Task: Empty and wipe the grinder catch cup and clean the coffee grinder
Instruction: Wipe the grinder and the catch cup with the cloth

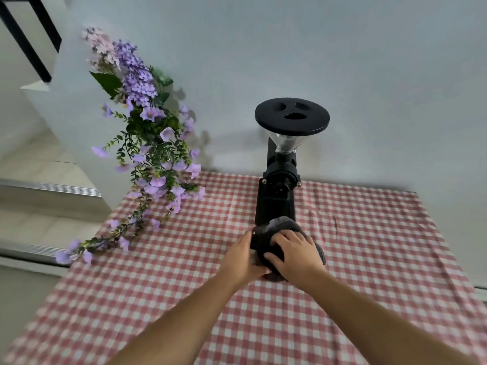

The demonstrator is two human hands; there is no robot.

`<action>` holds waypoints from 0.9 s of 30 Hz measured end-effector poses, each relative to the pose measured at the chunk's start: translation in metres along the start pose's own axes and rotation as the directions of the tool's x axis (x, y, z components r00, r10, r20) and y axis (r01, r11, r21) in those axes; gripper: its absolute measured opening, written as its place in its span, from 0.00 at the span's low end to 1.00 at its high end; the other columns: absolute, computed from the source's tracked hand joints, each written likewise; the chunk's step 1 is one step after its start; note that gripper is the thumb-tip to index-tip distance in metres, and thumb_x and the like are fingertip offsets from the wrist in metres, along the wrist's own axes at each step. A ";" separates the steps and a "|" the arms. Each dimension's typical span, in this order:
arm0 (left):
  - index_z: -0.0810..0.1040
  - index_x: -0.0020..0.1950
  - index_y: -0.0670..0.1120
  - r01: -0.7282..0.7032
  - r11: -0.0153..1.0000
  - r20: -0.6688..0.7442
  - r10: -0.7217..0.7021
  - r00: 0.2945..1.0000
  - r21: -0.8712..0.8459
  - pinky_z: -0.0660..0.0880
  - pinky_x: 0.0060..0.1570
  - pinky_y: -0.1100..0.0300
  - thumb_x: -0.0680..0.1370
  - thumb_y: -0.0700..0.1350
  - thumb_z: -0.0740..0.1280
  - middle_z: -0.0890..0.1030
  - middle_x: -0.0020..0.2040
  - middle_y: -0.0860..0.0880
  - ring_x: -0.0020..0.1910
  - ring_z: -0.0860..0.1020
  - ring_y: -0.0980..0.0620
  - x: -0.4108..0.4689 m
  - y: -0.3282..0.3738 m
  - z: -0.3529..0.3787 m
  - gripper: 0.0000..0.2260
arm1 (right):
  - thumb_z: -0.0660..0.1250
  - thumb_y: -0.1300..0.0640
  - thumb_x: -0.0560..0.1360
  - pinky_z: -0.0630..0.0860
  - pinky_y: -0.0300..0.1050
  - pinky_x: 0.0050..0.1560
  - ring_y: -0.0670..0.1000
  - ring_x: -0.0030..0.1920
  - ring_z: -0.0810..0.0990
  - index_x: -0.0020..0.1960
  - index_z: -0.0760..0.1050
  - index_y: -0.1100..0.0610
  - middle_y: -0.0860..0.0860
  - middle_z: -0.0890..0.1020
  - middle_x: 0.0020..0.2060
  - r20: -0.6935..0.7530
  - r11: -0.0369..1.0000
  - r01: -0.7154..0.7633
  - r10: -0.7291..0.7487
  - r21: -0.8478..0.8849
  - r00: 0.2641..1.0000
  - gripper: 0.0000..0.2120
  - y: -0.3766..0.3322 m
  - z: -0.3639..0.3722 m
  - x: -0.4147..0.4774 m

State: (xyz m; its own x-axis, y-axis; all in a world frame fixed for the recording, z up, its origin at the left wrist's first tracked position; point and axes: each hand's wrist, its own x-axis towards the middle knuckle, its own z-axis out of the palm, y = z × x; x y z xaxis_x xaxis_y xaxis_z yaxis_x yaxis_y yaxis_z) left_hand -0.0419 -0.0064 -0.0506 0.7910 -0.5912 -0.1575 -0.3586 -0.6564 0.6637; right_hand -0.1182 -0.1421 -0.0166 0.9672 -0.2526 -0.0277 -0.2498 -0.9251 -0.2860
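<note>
A black coffee grinder (278,191) with a clear hopper and a round black lid (292,117) stands at the back of the table. Just in front of its base, both my hands hold a dark bundle. My left hand (241,256) grips the left side of what seems to be the dark catch cup (257,242), mostly hidden. My right hand (295,252) presses a grey cloth (283,225) over it. The cloth hangs down on the right, touching the tablecloth.
A red-and-white checked tablecloth (369,246) covers the table. A spray of purple artificial flowers (147,143) leans over the table's back left corner. A white wall rises behind; steps lie to the left beyond the table's edge.
</note>
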 end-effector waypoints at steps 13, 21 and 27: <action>0.58 0.78 0.54 -0.034 0.999 -0.013 0.035 0.999 0.030 0.73 0.63 0.55 0.71 0.47 0.76 0.73 0.69 0.54 0.65 0.73 0.53 0.005 0.000 0.002 0.40 | 0.75 0.56 0.64 0.83 0.46 0.40 0.54 0.37 0.82 0.49 0.83 0.59 0.53 0.85 0.43 -0.097 0.900 0.374 -0.402 -0.225 0.911 0.15 0.026 0.013 0.007; 0.64 0.75 0.52 -0.041 0.999 -0.044 0.040 0.998 -0.018 0.76 0.56 0.60 0.71 0.44 0.76 0.77 0.64 0.53 0.58 0.78 0.54 0.005 0.000 0.003 0.36 | 0.61 0.59 0.77 0.74 0.43 0.54 0.53 0.55 0.76 0.64 0.74 0.50 0.50 0.80 0.56 -0.113 0.990 0.037 -0.021 0.138 0.993 0.17 0.011 -0.002 0.018; 0.57 0.78 0.54 -0.061 0.995 -0.022 0.063 0.998 0.079 0.75 0.60 0.55 0.72 0.49 0.75 0.74 0.68 0.53 0.63 0.75 0.53 0.003 -0.001 0.003 0.39 | 0.81 0.54 0.58 0.82 0.43 0.43 0.52 0.45 0.82 0.55 0.82 0.50 0.49 0.84 0.52 -0.025 0.886 0.395 -0.413 -0.244 0.910 0.26 0.027 0.017 -0.011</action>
State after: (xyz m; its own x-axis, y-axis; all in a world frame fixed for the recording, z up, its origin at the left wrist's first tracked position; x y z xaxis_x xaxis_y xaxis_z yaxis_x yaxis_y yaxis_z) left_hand -0.0405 -0.0088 -0.0541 0.7775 -0.6209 -0.0996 -0.4442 -0.6544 0.6119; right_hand -0.1347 -0.1599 -0.0407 0.9825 0.1451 0.1167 0.1496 -0.9883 -0.0309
